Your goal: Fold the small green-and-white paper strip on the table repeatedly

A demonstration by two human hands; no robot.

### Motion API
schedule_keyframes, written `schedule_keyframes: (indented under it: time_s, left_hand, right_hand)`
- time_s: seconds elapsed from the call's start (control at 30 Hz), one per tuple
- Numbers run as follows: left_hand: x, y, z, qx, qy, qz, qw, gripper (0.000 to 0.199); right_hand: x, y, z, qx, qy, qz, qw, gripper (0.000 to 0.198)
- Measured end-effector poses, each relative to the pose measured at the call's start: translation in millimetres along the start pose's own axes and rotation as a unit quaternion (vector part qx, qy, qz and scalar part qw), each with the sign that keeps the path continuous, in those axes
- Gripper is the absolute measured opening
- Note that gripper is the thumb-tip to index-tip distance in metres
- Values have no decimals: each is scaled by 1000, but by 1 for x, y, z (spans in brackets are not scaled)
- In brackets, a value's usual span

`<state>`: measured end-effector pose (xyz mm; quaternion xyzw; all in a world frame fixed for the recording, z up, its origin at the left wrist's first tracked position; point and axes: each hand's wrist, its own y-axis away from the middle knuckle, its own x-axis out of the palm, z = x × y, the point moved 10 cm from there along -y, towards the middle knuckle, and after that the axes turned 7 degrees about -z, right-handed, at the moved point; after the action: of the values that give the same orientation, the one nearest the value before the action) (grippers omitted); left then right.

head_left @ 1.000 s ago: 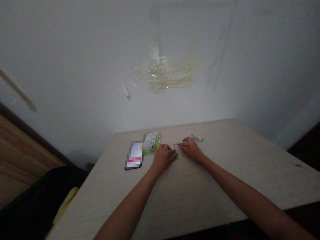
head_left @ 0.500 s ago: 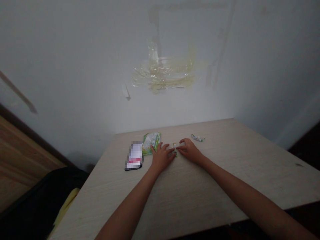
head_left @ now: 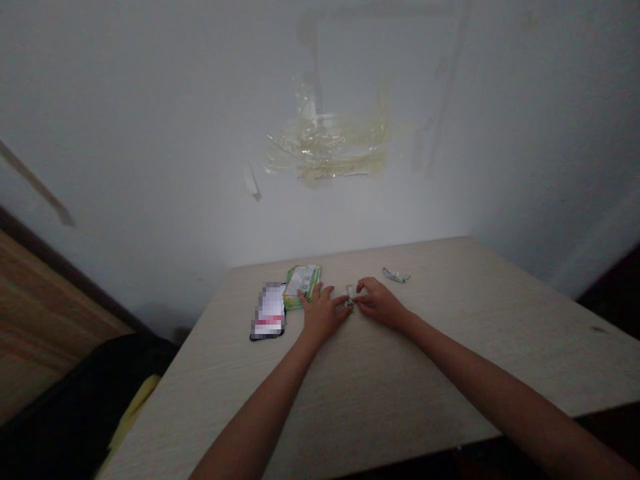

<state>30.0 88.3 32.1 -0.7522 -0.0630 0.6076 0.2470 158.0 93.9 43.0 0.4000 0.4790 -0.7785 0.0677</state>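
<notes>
A small, narrow strip of printed wrapper (head_left: 349, 291), white with green and yellow, lies on the table between my hands. My left hand (head_left: 323, 319) has thumb and index finger closed at the strip's left edge, while its other fingers spread towards a stack of green-and-white packets (head_left: 303, 280). From the other side, my right hand (head_left: 383, 301) pinches at the strip with bent fingers. My fingertips cover part of the strip. Beyond my right hand lies a second, crumpled or folded wrapper strip (head_left: 396, 275).
A dark-edged phone-like item (head_left: 269, 313), its face pixelated, rests left of the packets. The pale wooden table (head_left: 400, 400) meets a white wall (head_left: 175, 147) bearing peeling clear tape (head_left: 330, 150). Dark and yellow cloth (head_left: 133, 407) lies past the left edge.
My left hand's outer fingers have shifted slightly over the packet stack's near edge. My right fingertips have come slightly nearer the strip. Everything else stays in place.
</notes>
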Motion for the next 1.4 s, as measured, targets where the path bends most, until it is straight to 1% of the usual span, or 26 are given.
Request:
schedule_keyframes:
  time_s: [0.2,0.47,0.8,1.03,1.17,1.4]
  left_hand:
    - [0,1,1,-12,-8,9,1000,35]
    - [-1,0,4,-25,2,3,1000,29]
    - [-1,-1,5,-39,10,-6,999,28]
    - [0,-1,5,-39,10,-4,999,28]
    - [-1,-1,5,-43,8,-2,999,28]
    - [1,0,7,-51,4,10,999,29]
  right_hand:
    - [-2,3,7,-12,-16,4,1000,19]
    - [-5,4,18,-30,-25,27,999,20]
    - [-11,4,31,-56,-51,42,996,18]
    - [-10,8,33,-72,-70,47,994,20]
    - [-11,7,35,-71,-78,51,993,21]
    - [-13,8,42,-83,-89,54,991,18]
